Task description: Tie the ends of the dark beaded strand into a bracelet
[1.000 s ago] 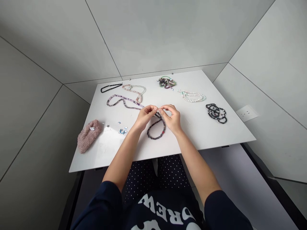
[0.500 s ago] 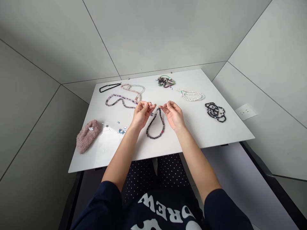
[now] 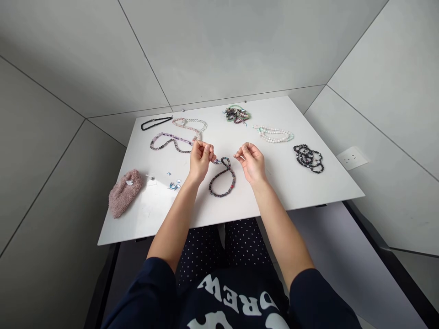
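Observation:
A dark beaded strand (image 3: pixel 222 195) lies looped on the white table between my hands, with one red bead at its right side and its upper end crossed into a small loop. My left hand (image 3: pixel 202 157) is closed in a pinch just left of that small loop; what its fingers hold is too small to name. Over to the right, my right hand (image 3: pixel 251 160) pinches too, with something tiny and thin at its fingertips that I cannot make out. The two hands are apart.
Purple-grey beads (image 3: pixel 161 147), a pink and clear strand (image 3: pixel 195 121) and a black strand (image 3: pixel 156 122) lie at the back left. Behind and right are a tangled pile (image 3: pixel 236 114), pale beads (image 3: pixel 274 137) and black beads (image 3: pixel 308 159). A fuzzy pink band (image 3: pixel 126 194) and blue scraps (image 3: pixel 174 185) lie left.
My hands have moved slightly apart, the left one turning more into a fist. The upper end of the dark strand has dropped onto the table and now crosses itself.

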Demonstrator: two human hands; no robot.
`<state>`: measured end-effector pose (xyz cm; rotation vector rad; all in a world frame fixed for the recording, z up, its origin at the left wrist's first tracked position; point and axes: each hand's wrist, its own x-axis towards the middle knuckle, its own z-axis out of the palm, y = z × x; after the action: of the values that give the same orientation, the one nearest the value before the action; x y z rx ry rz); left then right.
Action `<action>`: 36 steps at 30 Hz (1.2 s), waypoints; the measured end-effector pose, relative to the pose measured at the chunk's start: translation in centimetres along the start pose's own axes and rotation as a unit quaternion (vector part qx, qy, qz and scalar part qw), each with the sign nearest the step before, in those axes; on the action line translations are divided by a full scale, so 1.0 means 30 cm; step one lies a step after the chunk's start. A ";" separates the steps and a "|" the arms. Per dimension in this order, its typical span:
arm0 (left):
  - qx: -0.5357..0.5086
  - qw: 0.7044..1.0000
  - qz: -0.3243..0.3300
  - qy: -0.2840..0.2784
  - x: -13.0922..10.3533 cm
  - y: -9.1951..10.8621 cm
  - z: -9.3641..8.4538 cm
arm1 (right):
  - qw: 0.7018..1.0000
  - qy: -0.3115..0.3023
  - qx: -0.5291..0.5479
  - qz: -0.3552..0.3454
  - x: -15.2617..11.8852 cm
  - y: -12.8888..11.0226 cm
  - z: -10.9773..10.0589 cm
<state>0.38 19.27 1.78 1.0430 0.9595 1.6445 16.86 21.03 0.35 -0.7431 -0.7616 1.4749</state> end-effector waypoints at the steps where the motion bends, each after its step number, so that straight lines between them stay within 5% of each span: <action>1: 0.008 1.000 0.006 0.000 0.001 -0.001 -0.003 | 1.000 0.003 -0.003 -0.001 0.002 0.000 -0.002; 12: 0.028 1.000 0.013 -0.003 0.008 -0.001 -0.024 | 0.999 0.023 -0.028 -0.007 0.011 -0.003 -0.016; 21: 0.070 0.988 -0.038 -0.134 -0.031 0.002 0.009 | 0.991 -0.043 -0.107 -0.061 -0.010 0.006 0.016; 27: 0.096 0.980 -0.052 -0.165 -0.043 0.011 0.019 | 0.979 -0.061 -0.170 -0.091 -0.013 0.003 0.020; 36: 0.055 0.989 -0.097 -0.098 -0.045 0.007 0.022 | 0.986 -0.050 -0.155 -0.026 -0.023 -0.006 0.030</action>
<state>1.20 18.01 1.91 1.1244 0.9956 1.3166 16.26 20.34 1.01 -0.8802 -1.0945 1.3701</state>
